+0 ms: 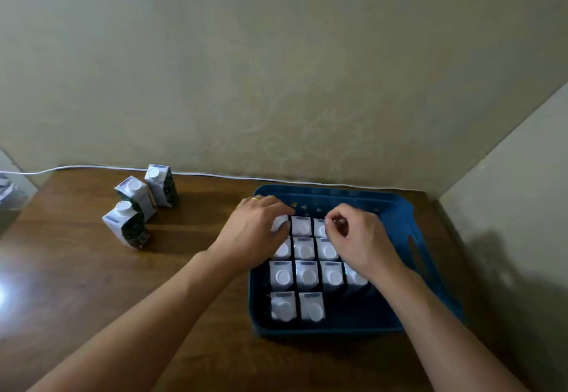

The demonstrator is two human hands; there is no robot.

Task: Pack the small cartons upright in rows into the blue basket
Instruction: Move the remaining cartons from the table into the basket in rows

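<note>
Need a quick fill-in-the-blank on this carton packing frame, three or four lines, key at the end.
1. The number of cartons standing outside the blue basket on the wooden table is ____.
2. The nearest row in the basket holds ____ cartons.
3. The ring is on the ____ hand.
4. The white cable runs along the foot of the ____.

Missing words: three; two; left; wall
</note>
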